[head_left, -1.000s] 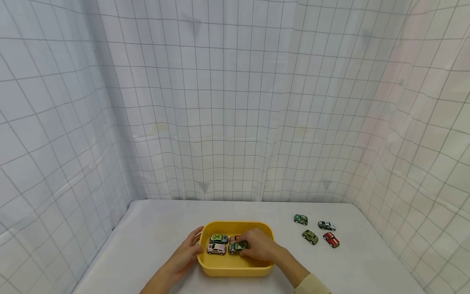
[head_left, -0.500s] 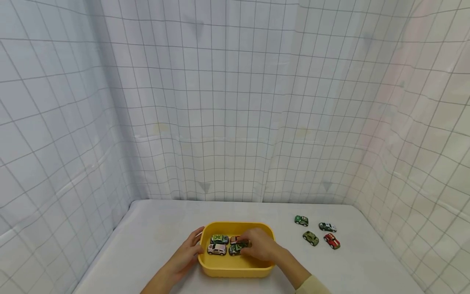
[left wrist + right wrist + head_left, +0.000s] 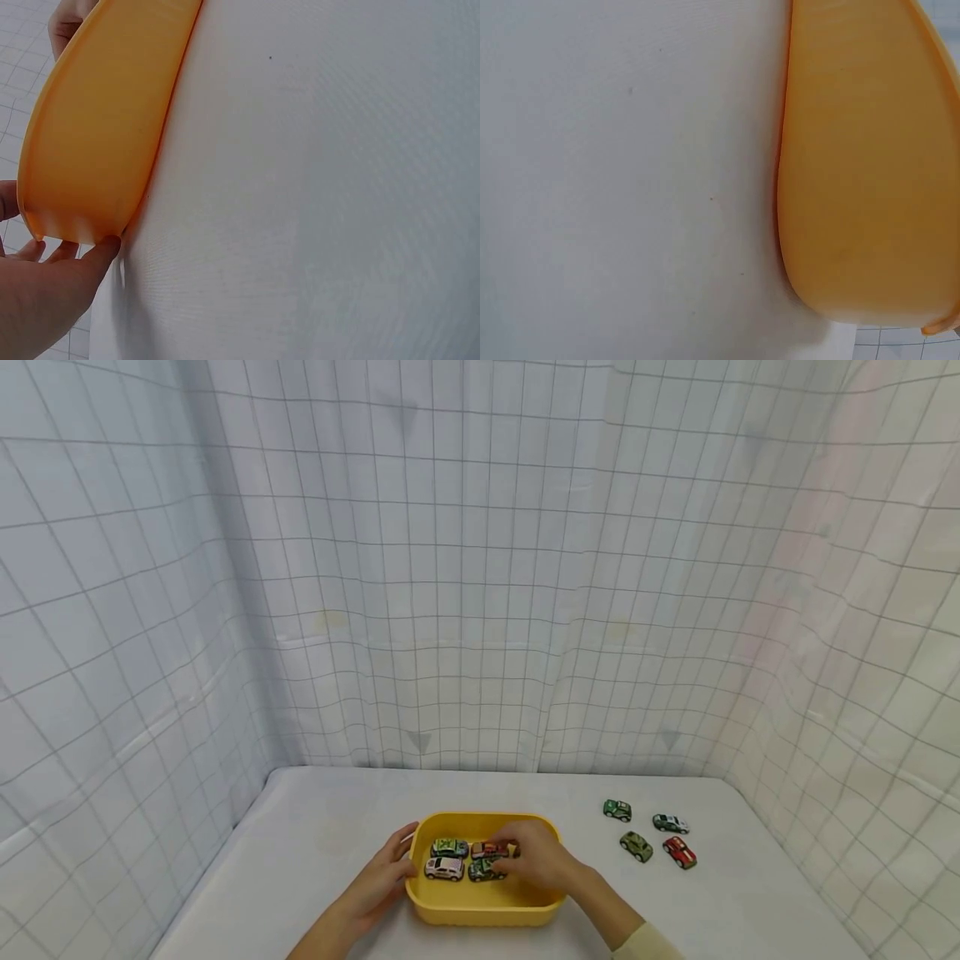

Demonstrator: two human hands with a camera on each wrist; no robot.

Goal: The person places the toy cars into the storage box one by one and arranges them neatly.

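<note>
Left hand (image 3: 378, 885): forearm bare, reaching forward, fingers straight and relaxed, thumb up, palm turned inward toward the right hand. Right hand (image 3: 542, 863): cream sleeve at the wrist, back of hand up, fingers bent downward; what the fingertips hold is hidden.

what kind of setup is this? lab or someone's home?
Probably a staged recording booth, not a home: grid-patterned cloth hangs on three sides, the table is covered in white, and it holds only a yellow tray and toy cars.
</note>
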